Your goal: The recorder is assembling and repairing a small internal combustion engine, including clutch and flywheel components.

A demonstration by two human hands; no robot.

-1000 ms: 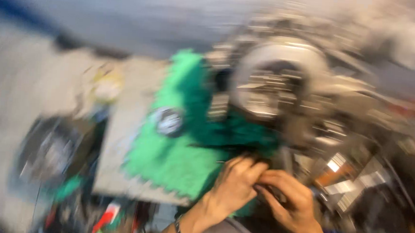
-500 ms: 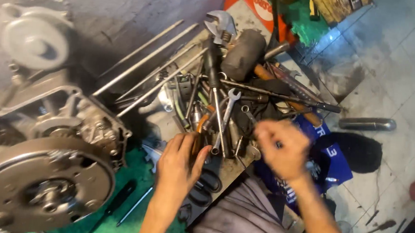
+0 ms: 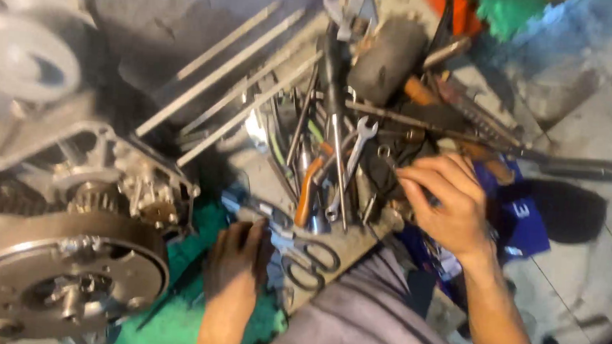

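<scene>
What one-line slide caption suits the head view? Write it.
Beside an engine, the right hand digs into a pile of tools while the left hand rests by scissors.

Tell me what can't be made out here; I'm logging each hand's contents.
Head view only:
- Right hand: its fingers curl into the tool pile, hiding whatever they pinch.
- Left hand: palm down beside the scissors; anything beneath is covered.
- Engine: cut off by the left edge.
- Small tools: motion blur smears them.
</scene>
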